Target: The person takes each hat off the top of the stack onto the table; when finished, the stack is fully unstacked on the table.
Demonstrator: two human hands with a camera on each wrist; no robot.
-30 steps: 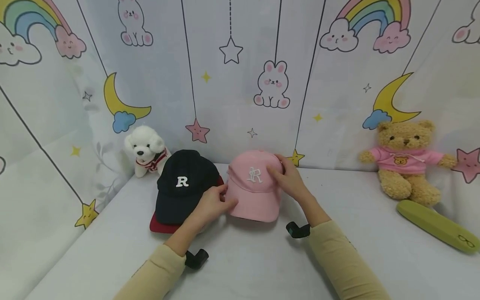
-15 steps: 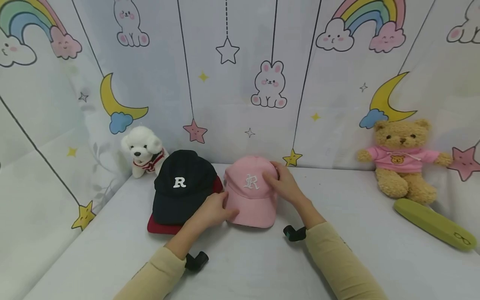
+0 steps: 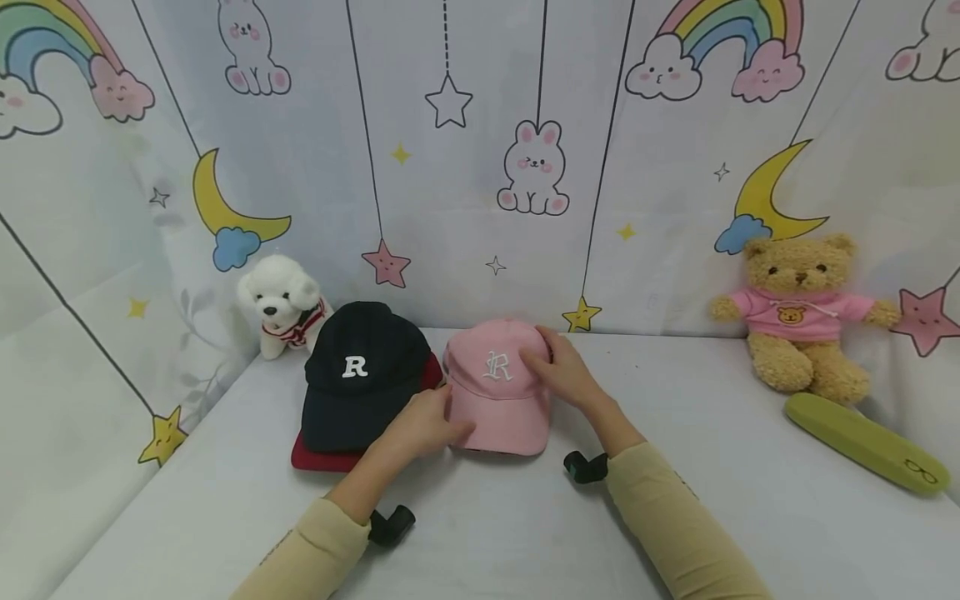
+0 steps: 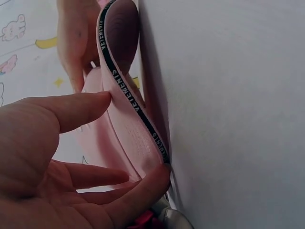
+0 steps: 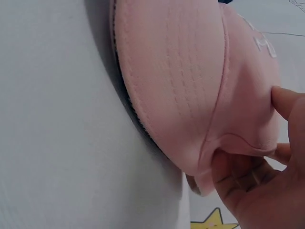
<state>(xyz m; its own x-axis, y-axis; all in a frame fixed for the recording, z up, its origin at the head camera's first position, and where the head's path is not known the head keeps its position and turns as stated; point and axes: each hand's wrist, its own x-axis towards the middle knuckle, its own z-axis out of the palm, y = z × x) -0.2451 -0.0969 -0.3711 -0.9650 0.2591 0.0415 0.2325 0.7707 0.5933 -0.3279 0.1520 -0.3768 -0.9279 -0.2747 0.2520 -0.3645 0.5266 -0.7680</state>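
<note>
A pink baseball cap (image 3: 495,425) with a white letter stands at the table's middle, its brim toward me. My left hand (image 3: 420,423) holds its left side; in the left wrist view the thumb (image 4: 86,107) lies on the brim and a fingertip touches the black-taped edge. On the other side, my right hand (image 3: 567,372) grips the crown. The right wrist view has the thumb (image 5: 286,101) outside and fingers tucked under the crown's rim. Just left sits a black cap (image 3: 367,342) with a white R, on top of a dark red cap (image 3: 322,460).
Behind the black cap is a white plush dog (image 3: 279,293). At the right sit a teddy bear (image 3: 801,287) in a pink hoodie and a green glasses case (image 3: 862,443). A printed cloth (image 3: 322,142) hangs behind the white table (image 3: 487,533).
The pink cap has come down slightly toward the table, both hands moving with it and keeping their hold. The whole head view has shifted a little. The other caps stay put.
</note>
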